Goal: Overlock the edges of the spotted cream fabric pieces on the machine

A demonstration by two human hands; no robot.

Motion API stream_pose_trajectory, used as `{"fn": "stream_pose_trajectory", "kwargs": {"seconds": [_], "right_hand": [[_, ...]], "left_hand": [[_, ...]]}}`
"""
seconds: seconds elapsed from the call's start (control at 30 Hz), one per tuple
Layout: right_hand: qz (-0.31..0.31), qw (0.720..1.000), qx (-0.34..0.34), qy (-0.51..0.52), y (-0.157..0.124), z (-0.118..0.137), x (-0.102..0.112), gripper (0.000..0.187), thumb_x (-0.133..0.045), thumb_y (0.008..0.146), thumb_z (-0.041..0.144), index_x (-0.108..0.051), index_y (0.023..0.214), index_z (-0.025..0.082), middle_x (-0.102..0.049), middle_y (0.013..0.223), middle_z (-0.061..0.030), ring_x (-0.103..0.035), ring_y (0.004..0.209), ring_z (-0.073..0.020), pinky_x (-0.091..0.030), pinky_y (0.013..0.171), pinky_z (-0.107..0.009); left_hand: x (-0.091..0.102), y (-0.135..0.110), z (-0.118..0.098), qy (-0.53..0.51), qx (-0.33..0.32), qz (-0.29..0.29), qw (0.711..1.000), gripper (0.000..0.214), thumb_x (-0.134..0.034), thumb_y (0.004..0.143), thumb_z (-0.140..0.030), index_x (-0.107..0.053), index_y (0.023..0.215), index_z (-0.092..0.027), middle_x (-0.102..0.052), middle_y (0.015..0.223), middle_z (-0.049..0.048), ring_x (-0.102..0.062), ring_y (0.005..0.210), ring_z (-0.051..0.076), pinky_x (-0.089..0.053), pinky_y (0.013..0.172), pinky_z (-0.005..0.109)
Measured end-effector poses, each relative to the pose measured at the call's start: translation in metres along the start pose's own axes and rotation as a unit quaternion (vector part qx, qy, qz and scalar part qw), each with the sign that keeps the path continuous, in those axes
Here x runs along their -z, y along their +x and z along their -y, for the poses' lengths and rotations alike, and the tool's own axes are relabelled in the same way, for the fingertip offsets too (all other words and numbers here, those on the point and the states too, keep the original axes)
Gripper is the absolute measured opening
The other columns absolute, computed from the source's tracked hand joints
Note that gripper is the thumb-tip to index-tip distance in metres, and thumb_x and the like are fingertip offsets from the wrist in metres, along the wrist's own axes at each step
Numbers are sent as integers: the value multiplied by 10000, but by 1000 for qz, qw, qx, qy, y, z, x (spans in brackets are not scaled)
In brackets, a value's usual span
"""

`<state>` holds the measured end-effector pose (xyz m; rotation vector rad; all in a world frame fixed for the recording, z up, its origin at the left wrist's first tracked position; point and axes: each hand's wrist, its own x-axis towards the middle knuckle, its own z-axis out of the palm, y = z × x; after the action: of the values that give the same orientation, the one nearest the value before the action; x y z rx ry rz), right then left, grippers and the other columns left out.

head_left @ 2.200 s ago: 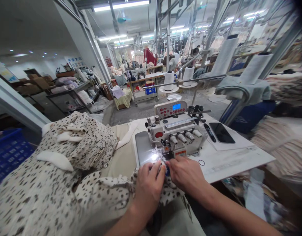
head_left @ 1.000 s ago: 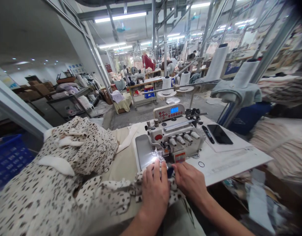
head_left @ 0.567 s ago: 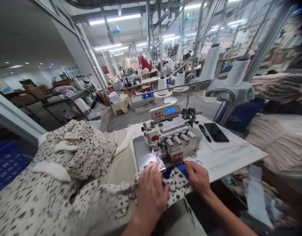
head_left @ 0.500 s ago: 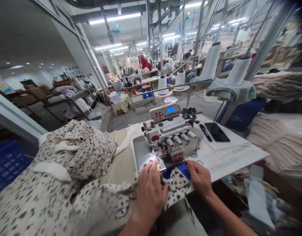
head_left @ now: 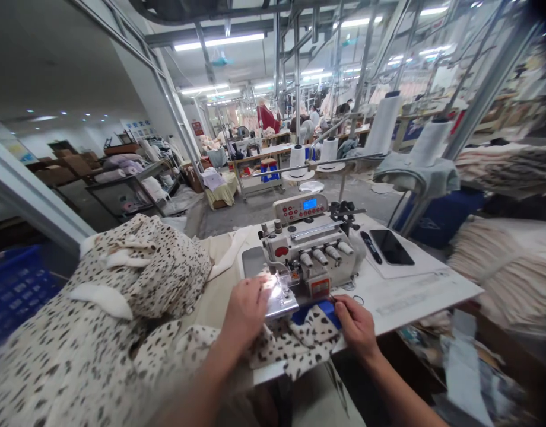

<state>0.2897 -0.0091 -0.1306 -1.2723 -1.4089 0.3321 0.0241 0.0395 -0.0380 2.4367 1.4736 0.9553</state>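
A white overlock sewing machine (head_left: 315, 252) stands on the white table (head_left: 410, 290), its lamp lit over the needle plate. Spotted cream fabric (head_left: 295, 341) lies in front of it and trails left into a big heap (head_left: 121, 296). My left hand (head_left: 246, 308) rests on the fabric just left of the presser foot, fingers curled on the cloth. At the machine's front right, my right hand (head_left: 355, 323) pinches the fabric's edge next to a blue part (head_left: 329, 308).
A dark phone (head_left: 391, 246) and a pen (head_left: 371, 246) lie right of the machine. Thread cones (head_left: 297, 157) stand on a rack behind. A blue crate (head_left: 15, 290) sits far left, stacked cloth (head_left: 508, 273) at right. Other workstations and people fill the background.
My left hand has slid left and up, off the fabric in front of the needle to the plate's left side. More spotted fabric now hangs over the table's front edge. My right hand stays put.
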Motion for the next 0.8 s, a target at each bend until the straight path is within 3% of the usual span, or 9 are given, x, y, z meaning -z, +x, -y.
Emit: {"fn": "stream_pose_trajectory", "kwargs": {"seconds": [0.1,0.2,0.3,0.4,0.5,0.63,0.7,0.8], "right_hand": [[39,997,65,28,-3,11,-5,227,-550,919,408,-605,825,208,-611,729,-16,-589,648,-189,-478,604,-286],[69,992,88,59,-8,36,-19,169,-595,906,322,-544,779,223,-553,709,-1,-536,613,-164,-445,574,-273],[114,982,120,91,-12,67,-35,31,-588,910,229,-617,912,217,-628,807,-38,-593,701,-184,-481,654,-297],[135,977,108,125,-14,90,-48,189,-593,916,222,-650,1096,217,-687,933,-70,-644,813,-205,-512,730,-311],[148,976,23,158,-17,99,-56,196,-610,921,280,-674,1094,213,-705,964,-72,-662,854,-212,-522,757,-303],[108,962,-160,196,-24,93,-56,273,-626,916,439,-683,1005,188,-719,928,-72,-668,838,-231,-528,754,-308],[58,948,-225,216,-26,86,-52,347,-635,894,514,-675,976,179,-712,880,-62,-655,816,-235,-525,737,-309],[3,936,-262,233,-24,74,-43,390,-666,856,557,-672,945,178,-697,831,-41,-628,802,-230,-513,738,-305]], "left_hand": [[0,-7,13,-63,68,-52,994,213,-469,934,-226,-664,1011,-192,-704,1047,90,-631,1020,238,-489,941,423],[0,-17,21,-132,174,-64,974,280,-539,878,-261,-633,1133,-190,-664,1192,104,-623,1086,239,-479,967,399],[9,-26,17,-153,288,-11,945,511,-635,815,-342,-556,1299,-197,-639,1219,116,-639,1039,248,-484,930,389],[22,-36,3,-132,324,48,936,536,-689,764,-398,-575,1250,-201,-661,1083,85,-641,967,252,-482,890,382],[23,-48,-18,-180,279,68,941,381,-684,764,-362,-592,1098,-202,-670,973,40,-635,879,210,-485,801,310],[-8,-61,-47,-222,186,106,951,74,-581,826,-248,-584,896,-223,-666,855,10,-616,785,180,-470,712,282],[-30,-62,-58,-212,120,119,963,119,-556,797,-159,-575,881,-242,-667,876,25,-615,800,199,-476,725,317],[-55,-55,-64,-216,32,122,968,329,-595,687,-76,-564,954,-265,-663,985,68,-614,905,251,-495,796,382]]}}
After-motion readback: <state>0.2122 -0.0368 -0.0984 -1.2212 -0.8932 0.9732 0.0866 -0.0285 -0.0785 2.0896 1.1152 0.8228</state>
